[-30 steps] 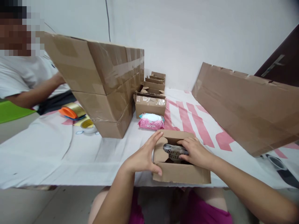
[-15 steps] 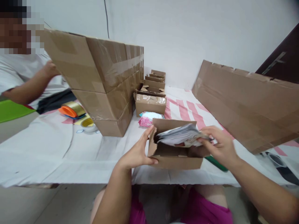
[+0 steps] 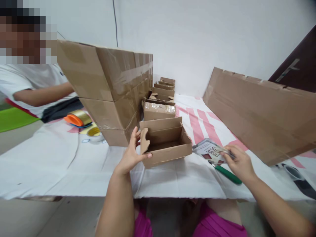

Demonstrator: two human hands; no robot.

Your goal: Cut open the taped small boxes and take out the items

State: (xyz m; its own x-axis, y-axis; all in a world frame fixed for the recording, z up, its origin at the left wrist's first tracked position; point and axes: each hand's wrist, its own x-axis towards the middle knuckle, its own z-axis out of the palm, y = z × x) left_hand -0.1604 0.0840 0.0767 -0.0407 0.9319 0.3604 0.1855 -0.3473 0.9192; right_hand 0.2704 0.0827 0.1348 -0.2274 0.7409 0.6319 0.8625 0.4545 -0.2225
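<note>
You're in a packing room: a stack of taped cartons (image 3: 117, 80), a row of open boxes (image 3: 159, 114) and rolls of tape (image 3: 97, 138) share your cloth-covered counter (image 3: 61, 174), with a plain wall (image 3: 192, 42) behind and perhaps a door (image 3: 304, 61).

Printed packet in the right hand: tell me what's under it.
Below the printed packet, a green-handled tool lies on the white cloth, partly in view. The packet covers its far end, so its kind cannot be told.
</note>
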